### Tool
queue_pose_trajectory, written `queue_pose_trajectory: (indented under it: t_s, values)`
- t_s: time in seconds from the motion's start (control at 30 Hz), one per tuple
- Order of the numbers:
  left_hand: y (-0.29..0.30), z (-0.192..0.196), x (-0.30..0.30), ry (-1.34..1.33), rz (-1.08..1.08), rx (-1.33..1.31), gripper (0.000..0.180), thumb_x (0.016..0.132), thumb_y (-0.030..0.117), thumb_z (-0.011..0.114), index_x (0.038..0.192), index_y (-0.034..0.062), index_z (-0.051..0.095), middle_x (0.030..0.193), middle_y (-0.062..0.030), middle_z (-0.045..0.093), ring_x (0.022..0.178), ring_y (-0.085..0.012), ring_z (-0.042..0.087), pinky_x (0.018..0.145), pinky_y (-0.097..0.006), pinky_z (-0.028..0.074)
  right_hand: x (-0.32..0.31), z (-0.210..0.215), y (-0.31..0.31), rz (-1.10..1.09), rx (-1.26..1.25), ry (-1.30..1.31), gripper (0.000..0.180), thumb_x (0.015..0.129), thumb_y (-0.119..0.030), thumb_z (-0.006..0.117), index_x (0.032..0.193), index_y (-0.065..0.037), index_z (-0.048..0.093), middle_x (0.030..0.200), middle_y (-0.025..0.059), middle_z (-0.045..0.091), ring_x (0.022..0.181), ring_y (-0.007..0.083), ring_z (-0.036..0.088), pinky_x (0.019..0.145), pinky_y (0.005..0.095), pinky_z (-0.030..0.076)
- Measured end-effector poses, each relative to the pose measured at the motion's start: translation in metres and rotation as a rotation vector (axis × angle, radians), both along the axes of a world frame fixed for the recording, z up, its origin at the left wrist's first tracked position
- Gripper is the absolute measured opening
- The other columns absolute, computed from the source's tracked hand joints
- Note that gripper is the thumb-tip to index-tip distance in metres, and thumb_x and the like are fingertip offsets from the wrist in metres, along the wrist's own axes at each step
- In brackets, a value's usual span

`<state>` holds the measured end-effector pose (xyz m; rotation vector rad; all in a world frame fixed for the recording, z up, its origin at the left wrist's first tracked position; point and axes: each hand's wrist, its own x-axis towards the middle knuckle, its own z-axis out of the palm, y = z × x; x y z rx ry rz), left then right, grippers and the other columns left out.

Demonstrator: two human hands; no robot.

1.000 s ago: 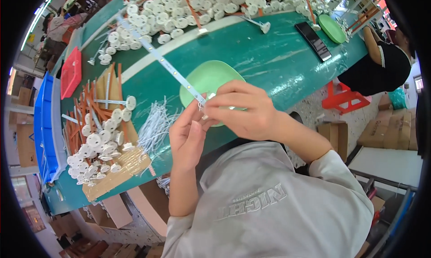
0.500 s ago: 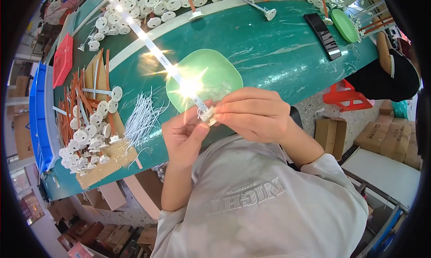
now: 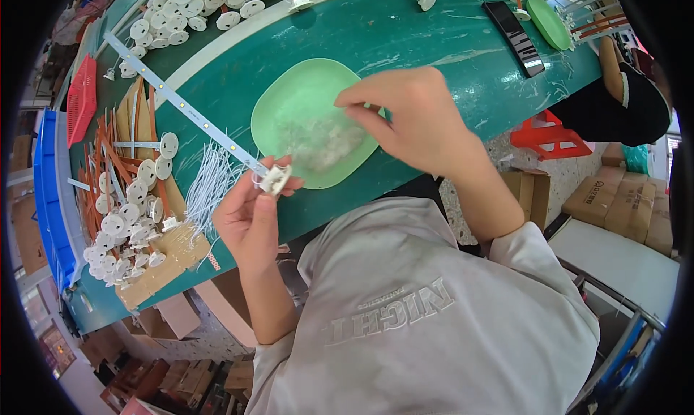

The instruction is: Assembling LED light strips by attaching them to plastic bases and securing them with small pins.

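Since half a second ago the right hand [image 3: 416,118] has left the left hand [image 3: 249,216] and reaches, fingers pinched narrow, into the green plate [image 3: 289,100] of small clear parts [image 3: 322,140], while left fingers hold the white end cap [image 3: 275,178] of the LED strip [image 3: 181,104] slanting up-left over the worktop [image 3: 434,46]

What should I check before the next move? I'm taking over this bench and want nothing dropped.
1. Left hand grips the white end piece on the strip: ok.
2. Strip lies flat across the green table, free of the wire bundle: cannot tell.
3. Right hand is over the green tray: ok.
4. Tray holds small clear parts: ok.
5. Right fingers have a part pinched: cannot tell.
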<state>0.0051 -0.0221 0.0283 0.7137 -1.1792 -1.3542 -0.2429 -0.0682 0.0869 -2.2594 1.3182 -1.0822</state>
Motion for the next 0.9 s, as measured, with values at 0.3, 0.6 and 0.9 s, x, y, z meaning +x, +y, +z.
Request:
queue_pose_trajectory:
  t_s: [0.3,0.6,0.9]
  values:
    - [0.007,0.002,-0.004,0.003,-0.065,0.056,0.038,0.092,0.005,0.059,0.126,-0.0093,0.053,0.113,-0.0262,0.063,0.094,-0.0296,0.068,0.083,-0.037,0.055,0.028,-0.012,-0.022,0.134,0.249,0.467,0.021,0.068,0.000,0.061,0.088,0.001,0.069,0.080,0.0235,0.064,0.079,0.0390,0.064,0.071,0.0442,0.053]
    - [0.005,0.002,-0.007,0.018,-0.046,0.060,0.036,0.092,0.005,0.060,0.125,-0.0096,0.053,0.115,-0.0246,0.063,0.096,-0.0282,0.067,0.083,-0.036,0.055,0.027,-0.015,-0.027,0.189,0.284,0.403,0.014,0.074,-0.004,0.061,0.085,-0.001,0.069,0.077,0.0198,0.065,0.073,0.0371,0.065,0.067,0.0429,0.053]
    - [-0.005,0.017,-0.018,0.122,0.034,0.118,0.036,0.096,0.009,0.054,0.128,-0.0072,0.049,0.120,-0.0266,0.060,0.098,-0.0299,0.066,0.081,-0.032,0.052,0.012,-0.008,-0.009,0.091,0.307,-0.146,0.008,0.081,-0.003,0.065,0.088,0.000,0.065,0.072,0.0116,0.068,0.065,0.0188,0.067,0.062,0.0269,0.053]
